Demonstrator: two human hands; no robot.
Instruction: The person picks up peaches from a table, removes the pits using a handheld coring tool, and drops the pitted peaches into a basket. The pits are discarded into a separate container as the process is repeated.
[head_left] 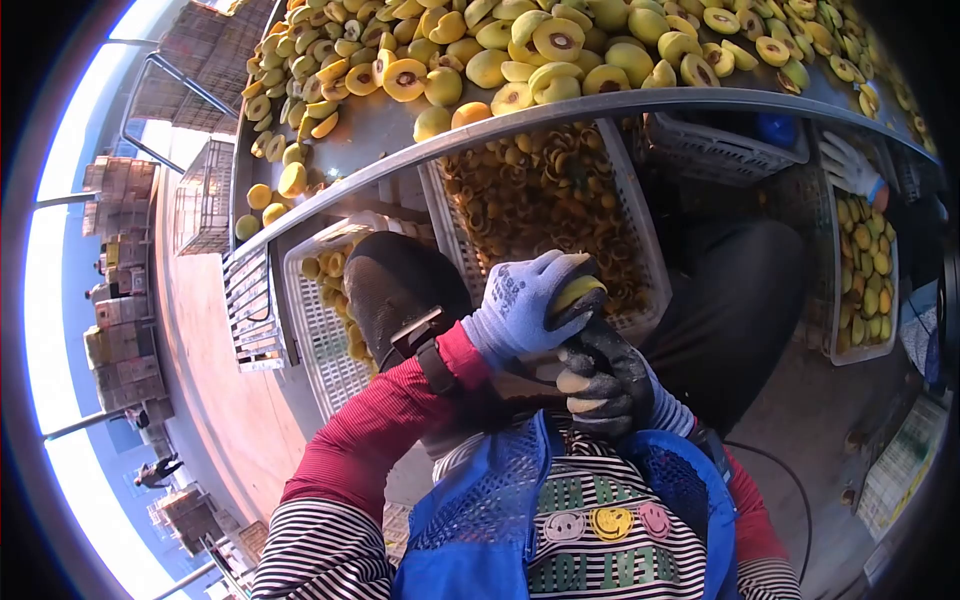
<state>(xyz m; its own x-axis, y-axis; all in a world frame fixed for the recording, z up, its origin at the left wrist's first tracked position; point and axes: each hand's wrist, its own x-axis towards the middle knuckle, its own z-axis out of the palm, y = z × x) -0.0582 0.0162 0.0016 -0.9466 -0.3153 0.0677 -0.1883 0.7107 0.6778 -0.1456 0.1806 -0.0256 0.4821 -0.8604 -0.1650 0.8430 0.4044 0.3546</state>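
Note:
My left hand (535, 305), in a lavender-blue glove with dark fingertips, is closed around a yellow-green peach (577, 292) in front of my lap. Only a slice of the peach shows between the fingers. Just below and to the right, my right hand (608, 385) wears a dark glove with worn, pale fingertips. Its fingers are curled into the palm, close against the left hand; whatever they hold is hidden. Beneath both hands, between my knees, stands a crate (650, 245) full of brown-orange curved fruit scraps (535, 205).
A metal-rimmed table (370, 135) ahead carries many halved peaches (558, 40). Crates of fruit stand at left (325, 370) and right (868, 275). Another person's white-gloved hand (848, 165) is at right. A cable (795, 480) lies on the floor. Stacked crates (125, 330) line the far left.

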